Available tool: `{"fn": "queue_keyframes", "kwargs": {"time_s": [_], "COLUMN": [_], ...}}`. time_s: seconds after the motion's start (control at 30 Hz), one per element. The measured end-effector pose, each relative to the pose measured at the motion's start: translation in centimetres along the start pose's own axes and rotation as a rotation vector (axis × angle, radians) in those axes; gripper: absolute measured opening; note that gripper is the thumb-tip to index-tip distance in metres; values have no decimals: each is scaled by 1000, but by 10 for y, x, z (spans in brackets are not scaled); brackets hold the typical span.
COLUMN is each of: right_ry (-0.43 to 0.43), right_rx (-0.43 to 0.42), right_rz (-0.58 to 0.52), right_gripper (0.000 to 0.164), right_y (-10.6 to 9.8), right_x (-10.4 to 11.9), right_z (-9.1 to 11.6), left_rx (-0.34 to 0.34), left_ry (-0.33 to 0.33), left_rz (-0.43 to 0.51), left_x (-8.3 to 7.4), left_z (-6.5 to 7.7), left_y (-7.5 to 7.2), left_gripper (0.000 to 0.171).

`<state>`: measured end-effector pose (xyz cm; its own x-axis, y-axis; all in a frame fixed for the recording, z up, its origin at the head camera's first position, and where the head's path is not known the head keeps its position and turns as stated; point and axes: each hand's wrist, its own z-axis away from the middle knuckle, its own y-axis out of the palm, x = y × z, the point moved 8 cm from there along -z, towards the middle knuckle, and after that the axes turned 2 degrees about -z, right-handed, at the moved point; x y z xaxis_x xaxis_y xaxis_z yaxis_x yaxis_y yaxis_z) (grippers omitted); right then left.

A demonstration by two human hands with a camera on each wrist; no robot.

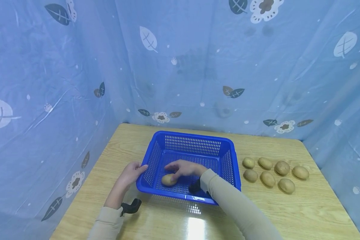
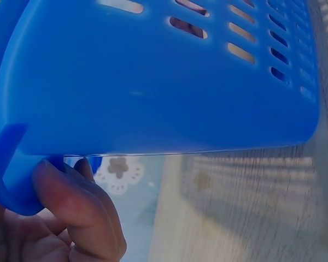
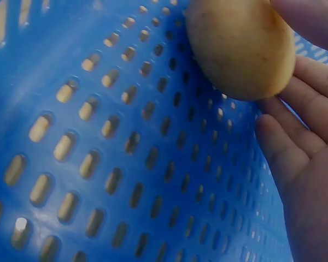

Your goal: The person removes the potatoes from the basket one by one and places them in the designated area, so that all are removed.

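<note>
A blue plastic basket [image 1: 195, 196] with slotted walls stands on the table. My left hand [image 1: 133, 171] grips its left rim, thumb over the top and bent fingers [image 2: 76, 202] below the lip. Inside the basket, a single tan potato [image 1: 167, 180] lies near the left front. My right hand [image 1: 184, 167] reaches in over it, thumb at its right side and fingers spread loosely past its far side. In the right wrist view the potato [image 3: 240, 49] sits between thumb and fingers, which partly pass behind it.
To the right of the basket, several potatoes [image 1: 268, 179] lie in two rough rows on the wooden table [image 1: 312, 206]. A blue patterned curtain [image 1: 183, 66] hangs along the back and both sides. Dark straps with camera mounts [image 1: 132, 206] sit at the wrists.
</note>
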<state>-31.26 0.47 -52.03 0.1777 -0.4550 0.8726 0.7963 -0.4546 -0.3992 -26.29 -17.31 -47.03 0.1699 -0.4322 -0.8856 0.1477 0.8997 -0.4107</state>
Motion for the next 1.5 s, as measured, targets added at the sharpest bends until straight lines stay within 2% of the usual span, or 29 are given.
{"fn": "queue_keyframes", "kwargs": {"time_s": [0.13,0.3,0.53,0.7,1.07,1.5], "right_ry": [11,23,12,19,-2,-22], "right_rx": [18,48,67,67,39,-30], "right_rz": [14,100,206,227,329,354], "right_gripper": [64,69,68,68,61,51], "right_y": [3,8,11,12,11,3], "right_x": [1,4,4,3,12,12], "right_z": [2,6,5,5,4,4], "left_rx": [-1,-3,-9,-8,-2,0], "left_ry": [2,-11,-12,-14,1,-7], "left_rz": [-3,2,-8,-1,-4,3], "left_x": [-1,-1,0,0,0,2], "left_z": [1,2,2,2,-1,-2], "left_y": [0,0,0,0,-1,-1], "left_gripper": [35,35,34,34,34,34]}}
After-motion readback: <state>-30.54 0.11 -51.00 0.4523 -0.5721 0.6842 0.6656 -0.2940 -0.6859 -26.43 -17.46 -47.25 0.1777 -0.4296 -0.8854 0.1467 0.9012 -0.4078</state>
